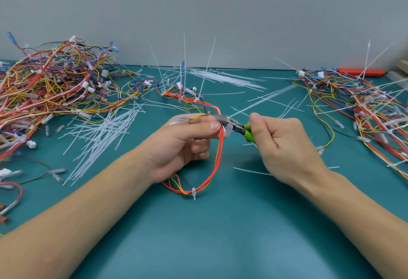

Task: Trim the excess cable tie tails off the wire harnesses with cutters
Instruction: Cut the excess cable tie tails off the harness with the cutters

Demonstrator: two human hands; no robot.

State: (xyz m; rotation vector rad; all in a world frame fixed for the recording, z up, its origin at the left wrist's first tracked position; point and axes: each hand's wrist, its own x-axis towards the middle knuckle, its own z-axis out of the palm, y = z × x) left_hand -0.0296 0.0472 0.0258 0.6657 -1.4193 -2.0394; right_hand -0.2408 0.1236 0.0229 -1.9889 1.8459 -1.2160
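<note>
I have the wire harness [217, 157] lifted a little above the middle of the teal surface [220, 234], my left hand [183, 144] with its fingers [205, 125] curled round the orange and yellow wires near a clear connector. My right hand [284, 144] is clenched round the green handles of the cutters [237, 127], whose grey head sits right against the bundle at my left fingertips. A long white cable tie tail [262, 100] runs up and to the right from the cutter head, blurred. Cut tails [103, 133] lie scattered beside my left arm. One pile of harnesses [50, 88] sits at far left, another pile [364, 106] at far right.
</note>
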